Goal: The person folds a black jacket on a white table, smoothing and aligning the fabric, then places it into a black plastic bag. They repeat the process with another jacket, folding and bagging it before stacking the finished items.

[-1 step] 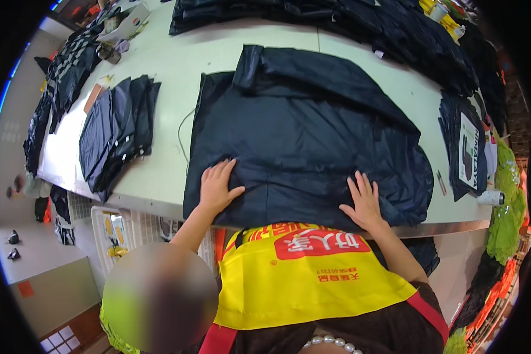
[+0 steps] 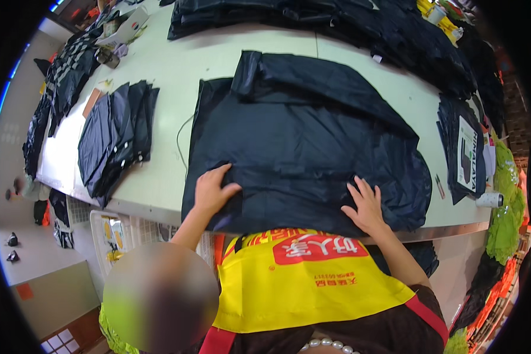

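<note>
A dark navy garment [image 2: 312, 135], seemingly a jacket, lies spread on the table in front of me. One sleeve-like length runs folded across its far side and curves down to the right. My left hand [image 2: 212, 190] rests on the near left part of the cloth, palm down, thumb stretched out and fingers close together. On the near right part lies my right hand [image 2: 366, 203], flat with its fingers spread. Low creases run across the fabric between both hands. Neither hand holds anything visible.
Stacked dark cloth pieces [image 2: 115, 138] lie at left on the pale table [image 2: 177, 62]. A long heap of dark garments [image 2: 312, 17] fills the far side. At right are more dark pieces [image 2: 448, 147], a pen-like tool [image 2: 440, 186] and a can [image 2: 489, 199].
The fingers of my left hand have drawn closer together on the cloth. The garment and table sit slightly lower in the picture. My right hand stays on the same part of the fabric.
</note>
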The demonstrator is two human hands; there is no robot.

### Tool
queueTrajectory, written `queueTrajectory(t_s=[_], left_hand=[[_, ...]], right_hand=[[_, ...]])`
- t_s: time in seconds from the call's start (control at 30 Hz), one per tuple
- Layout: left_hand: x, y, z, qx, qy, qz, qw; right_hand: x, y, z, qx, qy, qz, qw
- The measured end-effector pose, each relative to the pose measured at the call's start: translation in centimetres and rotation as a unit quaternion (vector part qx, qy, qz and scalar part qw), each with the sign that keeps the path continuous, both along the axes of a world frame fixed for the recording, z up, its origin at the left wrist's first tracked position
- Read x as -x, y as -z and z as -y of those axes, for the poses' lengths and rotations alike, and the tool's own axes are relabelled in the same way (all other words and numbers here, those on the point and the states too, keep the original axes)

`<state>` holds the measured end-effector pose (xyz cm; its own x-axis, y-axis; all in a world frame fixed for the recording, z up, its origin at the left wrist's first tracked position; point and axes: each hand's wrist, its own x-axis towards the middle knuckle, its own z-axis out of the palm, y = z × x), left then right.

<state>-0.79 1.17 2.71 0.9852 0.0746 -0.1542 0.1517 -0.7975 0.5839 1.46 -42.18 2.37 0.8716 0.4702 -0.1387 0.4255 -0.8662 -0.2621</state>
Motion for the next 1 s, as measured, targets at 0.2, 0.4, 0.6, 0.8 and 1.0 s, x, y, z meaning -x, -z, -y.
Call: queueTrajectory(t_s=[0.2, 0.4, 0.6, 0.8, 1.0], left_hand=[[-19.4, -1.5, -5.4, -0.16, -0.235, 0.147, 0.947], [-31.1, 5.9, -11.5, 0.06, -0.35, 0.08, 0.932], [-33.6, 4.5, -10.8, -0.13, -0.394, 0.362, 0.835], [-35.0, -1.4, -2.4, 0.064, -0.153, 0.068, 0.984], [-36.5, -12.1, -1.5, 0.37, -0.199, 0.434, 0.797]], right_hand=[[-17.9, -4.1, -2.1, -0.041, 0.014, 0.279, 0.959], [-27.5, 3.7, 2.6, 0.009, 0.103, 0.169, 0.98], [-28.8, 5.1, 4.1, -0.096, 0.09, 0.126, 0.983], [-29.1, 4.0, 4.1, -0.077, 0.057, 0.137, 0.986], [-28.4, -1.6, 3.4, 0.001, 0.06, 0.389, 0.919]])
